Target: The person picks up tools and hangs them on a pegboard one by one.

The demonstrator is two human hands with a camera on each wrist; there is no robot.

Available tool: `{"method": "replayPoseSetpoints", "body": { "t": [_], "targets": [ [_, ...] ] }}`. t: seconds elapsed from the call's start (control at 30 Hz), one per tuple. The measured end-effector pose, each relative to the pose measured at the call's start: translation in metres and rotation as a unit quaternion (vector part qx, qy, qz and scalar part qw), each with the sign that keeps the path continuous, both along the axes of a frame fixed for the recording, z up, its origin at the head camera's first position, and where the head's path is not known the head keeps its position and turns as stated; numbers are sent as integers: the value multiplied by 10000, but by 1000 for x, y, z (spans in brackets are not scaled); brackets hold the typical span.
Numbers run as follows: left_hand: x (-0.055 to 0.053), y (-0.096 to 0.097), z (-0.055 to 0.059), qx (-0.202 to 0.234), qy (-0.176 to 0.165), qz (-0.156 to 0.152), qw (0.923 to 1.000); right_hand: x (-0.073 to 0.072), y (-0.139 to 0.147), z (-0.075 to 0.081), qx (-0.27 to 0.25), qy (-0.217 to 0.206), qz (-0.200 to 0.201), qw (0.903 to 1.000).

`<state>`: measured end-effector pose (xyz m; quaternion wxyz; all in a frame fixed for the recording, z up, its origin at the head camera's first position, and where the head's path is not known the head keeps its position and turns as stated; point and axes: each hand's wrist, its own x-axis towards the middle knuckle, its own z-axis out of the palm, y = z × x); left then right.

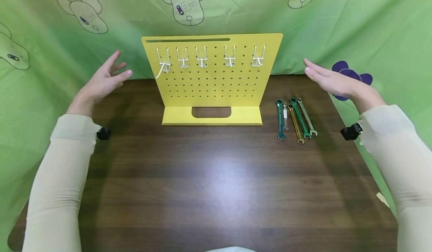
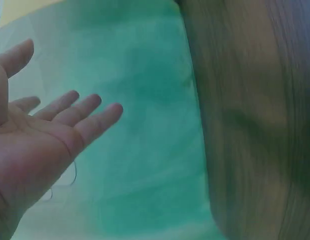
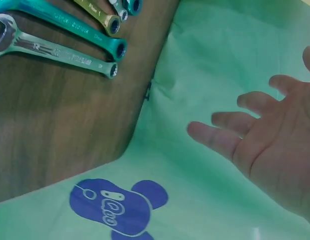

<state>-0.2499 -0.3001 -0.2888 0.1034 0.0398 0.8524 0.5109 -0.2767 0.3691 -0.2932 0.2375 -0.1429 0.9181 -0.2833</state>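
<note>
My left hand [image 1: 106, 77] hovers left of a yellow pegboard [image 1: 216, 89], palm inward, its fingers spread and holding nothing. On the other side my right hand [image 1: 329, 79] is raised near the table's right edge, fingers extended and nothing in it. Several combination wrenches lie side by side on the table between the board and that hand. Among them are a blue-green wrench [image 1: 279, 120], a small silver wrench [image 1: 285, 116], a gold wrench [image 1: 296, 124], a green wrench [image 1: 300, 117] and a pale green wrench [image 3: 59, 52]. Neither hand touches a wrench or the board.
White wire hooks [image 1: 202, 62] run in a row across the upper pegboard; a loose white strip hangs at the leftmost one. The brown wooden table [image 1: 189, 184] carries the board at its back. Green printed cloth [image 1: 128, 19] hangs behind and at both sides.
</note>
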Motion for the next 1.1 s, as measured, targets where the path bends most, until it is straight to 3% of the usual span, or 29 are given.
{"method": "replayPoseSetpoints", "body": {
  "t": [0.13, 0.27, 0.4, 0.47, 0.6, 0.67, 0.83, 0.93, 1.1],
  "targets": [
    [0, 19, -6, 901, 115, 187, 9957, 4, 5, -6, -456, -330, -295, 9980],
    [-1, 39, -9, 1949, 35, 383, 9801, 9, 12, -18, -669, -647, -565, 9941],
    [-7, 53, -16, 2451, -142, 588, 9676, 13, 23, -34, -858, -905, -671, 9899],
    [-11, 55, -21, 2761, -269, 708, 9582, 15, 27, -44, -1008, -1123, -608, 9867],
    [-15, 53, -30, 3552, -643, 882, 9284, 21, 33, -64, -1210, -1802, -546, 9746],
    [-16, 51, -33, 3672, -811, 876, 9225, 23, 36, -72, -1252, -2128, -634, 9670],
    [-18, 51, -35, 3446, -1064, 750, 9297, 24, 43, -86, -1448, -2437, -1091, 9527],
    [-20, 52, -35, 3192, -1097, 708, 9387, 22, 45, -92, -1406, -2397, -1269, 9522],
    [-23, 57, -35, 2967, -1055, 738, 9462, 20, 40, -99, -1062, -2182, -1514, 9582]
  ]
}}
